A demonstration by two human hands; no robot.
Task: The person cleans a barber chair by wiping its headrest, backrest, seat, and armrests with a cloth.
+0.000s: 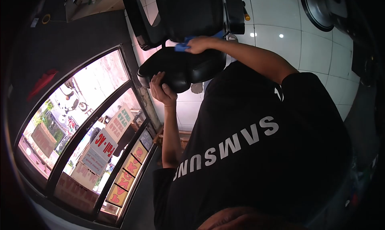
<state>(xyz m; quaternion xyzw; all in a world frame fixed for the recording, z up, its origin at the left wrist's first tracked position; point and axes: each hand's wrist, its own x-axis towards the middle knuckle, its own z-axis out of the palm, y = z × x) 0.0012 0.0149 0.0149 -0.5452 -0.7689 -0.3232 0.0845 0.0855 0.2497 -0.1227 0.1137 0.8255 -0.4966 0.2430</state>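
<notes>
My right hand (196,45) is closed on a blue cloth (182,47), which touches the top of a black padded cushion (160,61) near the chair seat. Part of the cloth also shows behind the hand. My left hand (163,89) grips the cushion's near left edge, fingers over the top surface and the thumb apart from them. The cushion has a seam between two padded sections. Beyond it is the black seat (194,13) of the chair, with an armrest (138,17) on the left.
White floor tiles (276,41) surround the chair. A round black base (319,9) stands at the upper right. Glass windows with signs (103,143) line the left side. A wooden box (96,7) is at the upper left, and a red item (42,83) lies below it.
</notes>
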